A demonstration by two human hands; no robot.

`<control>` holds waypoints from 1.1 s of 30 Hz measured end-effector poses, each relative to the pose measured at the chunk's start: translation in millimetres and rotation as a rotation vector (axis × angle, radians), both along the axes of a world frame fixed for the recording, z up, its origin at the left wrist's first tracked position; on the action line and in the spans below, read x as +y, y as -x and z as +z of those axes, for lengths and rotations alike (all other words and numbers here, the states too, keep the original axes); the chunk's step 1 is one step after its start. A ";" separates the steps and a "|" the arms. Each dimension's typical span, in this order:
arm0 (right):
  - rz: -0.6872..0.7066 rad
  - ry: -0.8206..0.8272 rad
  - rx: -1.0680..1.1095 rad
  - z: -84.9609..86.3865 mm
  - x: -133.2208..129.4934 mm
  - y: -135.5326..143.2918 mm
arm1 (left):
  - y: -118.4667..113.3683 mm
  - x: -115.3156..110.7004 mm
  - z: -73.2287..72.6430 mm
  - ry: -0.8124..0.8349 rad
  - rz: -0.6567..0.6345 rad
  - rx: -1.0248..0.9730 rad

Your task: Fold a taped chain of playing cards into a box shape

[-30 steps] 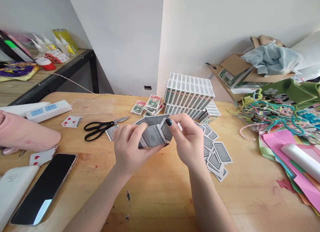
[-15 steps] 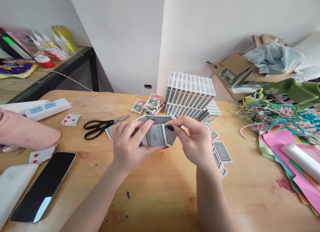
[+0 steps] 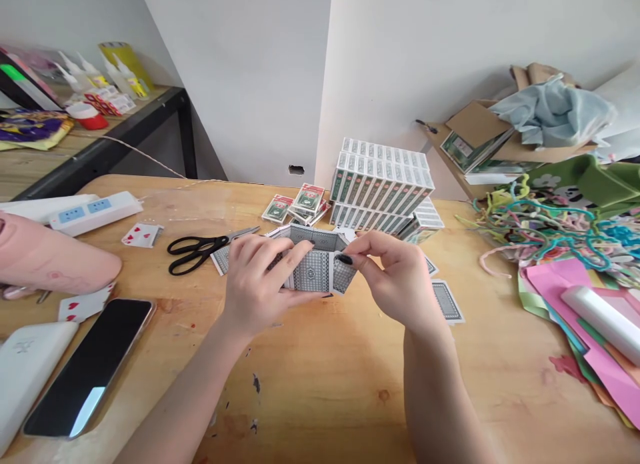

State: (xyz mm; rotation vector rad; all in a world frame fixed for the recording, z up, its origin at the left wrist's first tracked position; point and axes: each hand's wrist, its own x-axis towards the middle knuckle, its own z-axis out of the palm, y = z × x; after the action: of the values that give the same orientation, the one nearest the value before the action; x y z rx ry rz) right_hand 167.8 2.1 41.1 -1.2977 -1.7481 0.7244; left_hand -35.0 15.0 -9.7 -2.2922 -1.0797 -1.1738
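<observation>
Between my hands is a ring of folded playing cards (image 3: 311,271), grey-patterned backs outward, joined edge to edge and hollow inside. My left hand (image 3: 265,277) grips its left and front side, thumb low and fingers over the top edge. At the right end, my right hand (image 3: 387,271) pinches a card's edge between thumb and forefinger. Loose cards (image 3: 447,303) lie face down beyond my right wrist, partly hidden by it. Black-handled scissors (image 3: 197,251) rest open to the left, beside another card partly under my left hand.
Stacked card boxes (image 3: 383,181) stand behind my hands, with several loose card packs (image 3: 307,201) beside them. A phone (image 3: 90,367), pink bottle (image 3: 55,257) and power strip (image 3: 97,213) lie left. Pipe cleaners (image 3: 555,217) and coloured sheets (image 3: 575,304) fill the right side.
My right hand has shifted slightly right, and its wrist now covers more of the loose cards. The card ring looks opened a little wider at the top. My left hand keeps its hold.
</observation>
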 end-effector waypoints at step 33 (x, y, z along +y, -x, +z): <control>0.343 0.165 0.155 -2.2 13.4 -7.9 | 4.5 0.9 3.0 0.108 -0.094 0.042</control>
State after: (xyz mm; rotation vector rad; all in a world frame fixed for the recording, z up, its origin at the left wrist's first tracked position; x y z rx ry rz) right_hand 175.7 15.5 38.9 -1.0241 -1.8331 1.1532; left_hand -39.5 15.9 -6.6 -2.4627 -1.0544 -1.1221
